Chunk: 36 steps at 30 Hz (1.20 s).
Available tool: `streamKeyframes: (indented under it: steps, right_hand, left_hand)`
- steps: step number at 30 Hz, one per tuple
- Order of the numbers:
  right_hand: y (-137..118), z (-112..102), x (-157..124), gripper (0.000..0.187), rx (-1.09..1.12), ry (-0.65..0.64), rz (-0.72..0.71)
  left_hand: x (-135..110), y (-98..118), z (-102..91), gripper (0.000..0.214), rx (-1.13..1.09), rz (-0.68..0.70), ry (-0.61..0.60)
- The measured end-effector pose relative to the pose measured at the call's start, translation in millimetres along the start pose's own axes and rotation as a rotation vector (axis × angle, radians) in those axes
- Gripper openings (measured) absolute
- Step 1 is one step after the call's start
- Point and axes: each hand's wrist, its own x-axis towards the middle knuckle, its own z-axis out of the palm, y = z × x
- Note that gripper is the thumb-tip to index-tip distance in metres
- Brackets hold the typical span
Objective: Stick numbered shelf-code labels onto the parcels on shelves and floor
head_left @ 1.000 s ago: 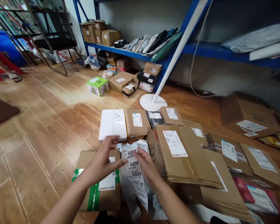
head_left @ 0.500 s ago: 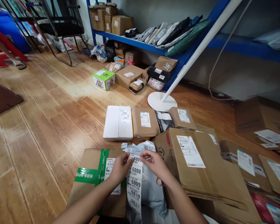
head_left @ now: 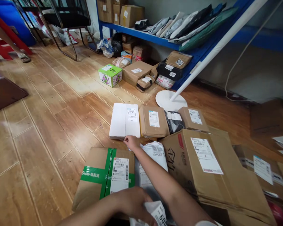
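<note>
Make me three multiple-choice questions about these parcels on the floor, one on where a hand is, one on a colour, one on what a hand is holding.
1. Where is the right hand?
A. at the near edge of the white box
B. on the fan base
C. on the shelf

2. What colour is the tape on the near box?
A. red
B. green
C. black

3. What is the left hand doing?
A. lying flat on the floor
B. gripping the label strip
C. lifting the green box

Answers:
1. A, the fingertips meet the white box's near edge.
2. B, green bands cross the cardboard beside its white label.
3. B, the fingers close on the numbered strip at the bottom of the view.
</note>
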Motion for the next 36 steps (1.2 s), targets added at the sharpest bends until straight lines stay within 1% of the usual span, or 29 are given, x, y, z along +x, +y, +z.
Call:
streamKeyframes:
  steps: [2, 5, 7, 10, 12, 14, 16, 18, 20, 21, 23, 25, 26, 27, 28, 29, 30, 31, 32, 34, 36]
  right_hand:
    - [-0.7, 9.2, 7.8, 0.004, -0.098, -0.007, -0.005]
    - [0.6, 13.8, 12.9, 0.011, -0.207, -0.011, -0.023]
    - [1.8, 14.3, 12.6, 0.014, -0.256, -0.004, -0.039]
    - [4.2, 13.3, 9.8, 0.017, -0.293, 0.013, -0.061]
    - [6.9, 11.3, 8.4, 0.019, -0.293, 0.009, -0.091]
    - [10.5, 8.3, 8.3, 0.018, -0.276, -0.014, -0.138]
    - [14.7, 4.7, 8.9, 0.016, -0.248, -0.05, -0.19]
    - [19.0, 1.0, 9.8, 0.015, -0.215, -0.085, -0.235]
    - [22.9, -2.1, 10.9, 0.015, -0.182, -0.119, -0.272]
    - [24.6, -3.3, 11.5, 0.015, -0.167, -0.134, -0.288]
    - [27.3, -5.0, 13.2, 0.015, -0.142, -0.163, -0.316]
    - [28.9, -5.9, 15.1, 0.015, -0.124, -0.185, -0.339]
    - [29.3, -6.1, 15.9, 0.014, -0.118, -0.193, -0.348]
    - [29.4, -6.2, 16.3, 0.013, -0.114, -0.199, -0.355]
    - [29.3, -6.3, 16.3, 0.013, -0.112, -0.202, -0.359]
    - [29.0, -6.3, 15.8, 0.012, -0.111, -0.202, -0.362]
    - [28.6, -6.1, 14.8, 0.012, -0.112, -0.198, -0.362]
    - [28.2, -5.9, 13.2, 0.011, -0.115, -0.189, -0.36]
    - [27.7, -5.4, 11.3, 0.011, -0.119, -0.175, -0.357]
    - [26.8, -3.3, 6.9, 0.01, -0.131, -0.137, -0.34]
    - [26.2, 0.3, 3.2, 0.012, -0.152, -0.089, -0.309]
  left_hand:
    - [-1.7, 0.8, -1.8, 0.029, 0.019, 0.001, 0.037]
    - [-4.1, 0.6, -8.5, 0.03, 0.003, 0.029, 0.09]
    - [-5.7, -0.1, -12.0, 0.031, -0.013, 0.057, 0.087]
    - [-6.5, -1.6, -14.0, 0.033, -0.026, 0.099, 0.051]
    - [-5.6, -2.2, -15.1, 0.032, -0.024, 0.113, 0.031]
    - [-3.4, -2.8, -17.9, 0.031, 0.0, 0.121, 0.052]
    - [0.5, -5.0, -22.7, 0.028, 0.102, 0.151, 0.13]
    - [6.6, -10.4, -28.0, 0.023, 0.272, 0.189, 0.224]
    - [13.4, -18.5, -31.5, 0.022, 0.4, 0.2, 0.282]
    - [16.0, -22.6, -32.3, 0.023, 0.419, 0.194, 0.297]
    - [17.8, -28.8, -33.9, 0.025, 0.384, 0.186, 0.303]
    - [13.5, -30.1, -40.5, 0.029, 0.294, 0.226, 0.263]
    - [9.6, -29.0, -47.5, 0.031, 0.257, 0.27, 0.247]
    - [5.2, -27.3, -57.7, 0.032, 0.238, 0.324, 0.26]
    - [1.1, -25.3, -71.1, 0.034, 0.238, 0.374, 0.304]
    - [-1.8, -23.6, -87.2, 0.034, 0.268, 0.403, 0.38]
    - [-2.9, -22.8, -105.2, 0.035, 0.321, 0.391, 0.489]
    - [-1.8, -23.0, -123.9, 0.038, 0.367, 0.306, 0.575]
    - [1.5, -24.6, -142.2, 0.042, 0.401, 0.182, 0.591]
    - [12.8, -31.2, -173.0, 0.051, 0.392, 0.067, 0.595]
    - [25.2, -40.9, -192.1, 0.055, 0.373, 0.008, 0.562]
